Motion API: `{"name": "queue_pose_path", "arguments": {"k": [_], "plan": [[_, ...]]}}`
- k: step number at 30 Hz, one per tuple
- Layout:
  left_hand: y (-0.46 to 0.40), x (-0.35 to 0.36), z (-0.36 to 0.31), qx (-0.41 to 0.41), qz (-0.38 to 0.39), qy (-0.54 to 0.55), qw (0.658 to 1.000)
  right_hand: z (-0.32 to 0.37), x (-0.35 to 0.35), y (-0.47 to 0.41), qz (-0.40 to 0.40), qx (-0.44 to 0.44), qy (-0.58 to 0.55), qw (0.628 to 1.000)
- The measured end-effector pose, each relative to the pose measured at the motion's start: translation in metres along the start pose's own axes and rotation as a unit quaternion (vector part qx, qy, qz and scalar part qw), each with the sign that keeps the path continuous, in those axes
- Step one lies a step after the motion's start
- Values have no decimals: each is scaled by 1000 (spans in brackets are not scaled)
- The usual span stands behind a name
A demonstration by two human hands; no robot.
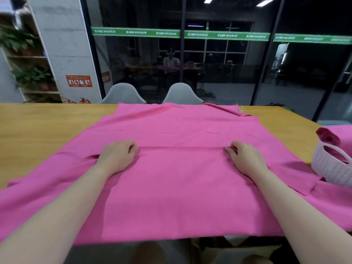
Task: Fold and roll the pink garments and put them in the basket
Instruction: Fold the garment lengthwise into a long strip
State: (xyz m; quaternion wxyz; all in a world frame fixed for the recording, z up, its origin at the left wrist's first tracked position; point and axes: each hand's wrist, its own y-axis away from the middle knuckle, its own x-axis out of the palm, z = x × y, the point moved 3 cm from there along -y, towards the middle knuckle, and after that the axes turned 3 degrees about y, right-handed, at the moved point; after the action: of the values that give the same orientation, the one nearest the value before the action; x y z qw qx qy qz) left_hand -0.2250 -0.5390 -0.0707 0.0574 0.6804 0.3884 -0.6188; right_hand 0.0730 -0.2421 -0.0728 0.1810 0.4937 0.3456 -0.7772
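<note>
1. A large pink garment (181, 168) is laid flat across the middle of the wooden table (38, 126), reaching from the near edge, over which it hangs slightly, almost to the far edge.
2. A straight crease is seen running crosswise between the two hands, roughly midway between the near and far edges.
3. The left hand (116, 157) is placed on the cloth at the left end of the crease; its fingers are curled and appear to pinch the fold.
4. The right hand (245, 157) is placed at the right end of the crease; its fingers are likewise curled and pinch a small ridge of cloth.
5. A white basket (329, 168) is stood near the right edge of the table, resting partly on pink cloth. At least one rolled garment (327, 137) of a darker pink is seen standing in it.
6. Further pink cloth (342, 134) is noted beyond the basket at the right edge; whether it is a separate garment cannot be told.
7. Progress is judged as partial: at least one piece is already stowed, while the present garment is only at its first fold.
8. Remaining work is judged to be further folding, rolling, and placing in the basket.
</note>
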Motion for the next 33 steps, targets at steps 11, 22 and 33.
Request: {"name": "queue_pose_path", "arguments": {"k": [11, 22, 33], "plan": [[75, -30, -13, 14, 15, -18, 1000, 0, -31, 74, -15, -19, -13, 1000], [58, -60, -13, 45, -33, -42, 998, 24, -67, 55, -111, -79, 62, 989], [-43, -37, -5, 70, 0, -122, 990, 25, -15, -47, -19, -57, 109, 992]]}}
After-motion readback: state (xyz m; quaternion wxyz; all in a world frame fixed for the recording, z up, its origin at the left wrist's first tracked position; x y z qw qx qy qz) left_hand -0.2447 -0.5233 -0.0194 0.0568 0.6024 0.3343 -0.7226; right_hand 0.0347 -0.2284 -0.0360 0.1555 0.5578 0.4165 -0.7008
